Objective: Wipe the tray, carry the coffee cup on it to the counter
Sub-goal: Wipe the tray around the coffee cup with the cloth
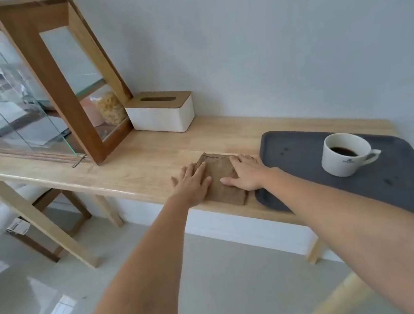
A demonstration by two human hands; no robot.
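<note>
A dark grey tray [293, 155] lies at the right end of a long wooden table [135, 164], with small dark spots on it. A white coffee cup [344, 156] full of black coffee stands on the tray, handle to the right. Just left of the tray lies a folded brown cloth [221, 178]. My left hand [192, 183] rests flat on the cloth's left edge, fingers spread. My right hand [246, 172] lies flat on its right side, thumb pointing left. Neither hand grips the cloth.
A white tissue box [161, 112] with a wooden lid stands against the wall. A wood-framed glass cabinet [62, 78] with jars inside takes up the table's left part. A stool [24, 209] stands under the table. Pale floor lies below.
</note>
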